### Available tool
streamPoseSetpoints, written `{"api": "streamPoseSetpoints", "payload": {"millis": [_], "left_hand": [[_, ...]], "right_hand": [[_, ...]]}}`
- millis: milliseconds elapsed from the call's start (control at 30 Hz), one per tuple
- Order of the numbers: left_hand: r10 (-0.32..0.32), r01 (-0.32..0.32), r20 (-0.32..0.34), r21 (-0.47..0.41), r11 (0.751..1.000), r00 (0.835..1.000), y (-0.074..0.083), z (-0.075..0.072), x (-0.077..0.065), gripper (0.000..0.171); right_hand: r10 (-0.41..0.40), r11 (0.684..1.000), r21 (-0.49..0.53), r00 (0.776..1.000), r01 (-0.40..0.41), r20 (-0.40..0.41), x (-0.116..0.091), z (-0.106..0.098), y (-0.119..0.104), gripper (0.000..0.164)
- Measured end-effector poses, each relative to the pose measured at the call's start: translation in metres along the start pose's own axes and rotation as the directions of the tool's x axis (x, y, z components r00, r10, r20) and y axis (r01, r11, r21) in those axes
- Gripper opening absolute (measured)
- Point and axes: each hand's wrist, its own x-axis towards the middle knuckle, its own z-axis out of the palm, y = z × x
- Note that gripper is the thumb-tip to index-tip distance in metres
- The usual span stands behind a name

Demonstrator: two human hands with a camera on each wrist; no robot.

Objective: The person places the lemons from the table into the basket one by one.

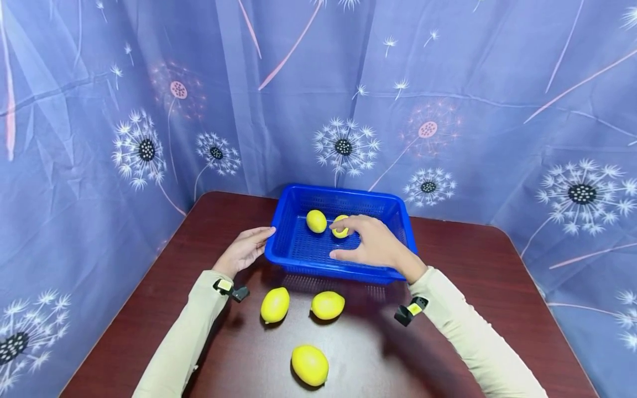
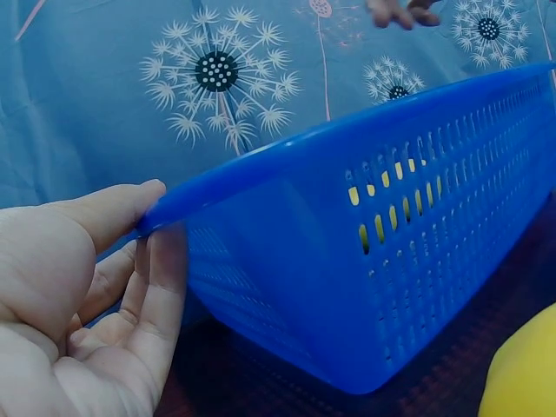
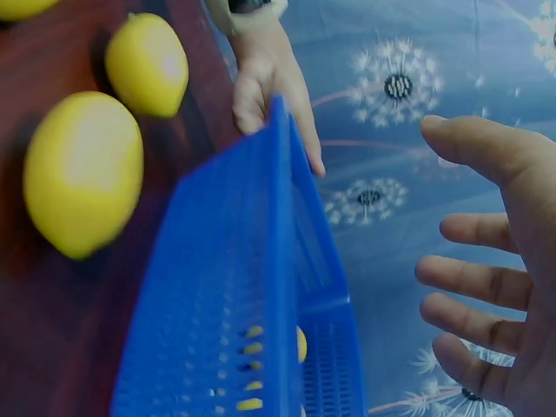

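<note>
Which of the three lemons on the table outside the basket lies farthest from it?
The lone lemon, lowest in the head view. The left lemon and the right lemon lie side by side, nearer the blue basket.

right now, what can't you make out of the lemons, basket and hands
Head: part of the right lemon in the blue basket, hidden by the right hand.
Left wrist: most of the right hand, cut off by the top edge; the lower-right lemon, cut by the frame.
Right wrist: part of the blue basket, cut by the bottom edge.
</note>
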Motion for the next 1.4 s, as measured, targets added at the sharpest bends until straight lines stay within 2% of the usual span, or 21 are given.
{"api": "streamPoseSetpoints", "payload": {"millis": [233,400,700,1000,1267,1400], "left_hand": [[0.000,0.000,-0.002,0.009,1.000,1.000,0.001,0.000,0.001,0.006],[-0.003,0.003,0.002,0.006,1.000,1.000,0.001,0.001,0.000,0.007],[-0.003,0.003,0.007,-0.008,1.000,1.000,0.003,0.001,-0.001,0.008],[-0.005,0.005,-0.002,-0.012,1.000,1.000,0.002,0.002,-0.001,0.009],[-0.001,0.001,-0.013,-0.015,1.000,1.000,0.001,0.002,0.000,0.008],[0.001,-0.001,-0.012,-0.011,1.000,1.000,0.001,0.002,-0.001,0.008]], "right_hand": [[-0.055,0.998,0.024,0.998,0.055,-0.029,-0.027,0.009,-0.020,0.058],[-0.065,0.998,0.020,0.997,0.065,-0.038,-0.045,0.019,-0.031,0.057],[-0.130,0.989,0.059,0.990,0.133,-0.054,-0.069,0.041,-0.053,0.056],[-0.147,0.985,0.092,0.989,0.148,-0.012,-0.092,0.073,-0.062,0.052],[-0.127,0.973,0.200,0.991,0.115,0.046,-0.109,0.098,-0.068,0.052],[-0.155,0.977,0.159,0.986,0.145,0.057,-0.116,0.109,-0.070,0.053]]}}
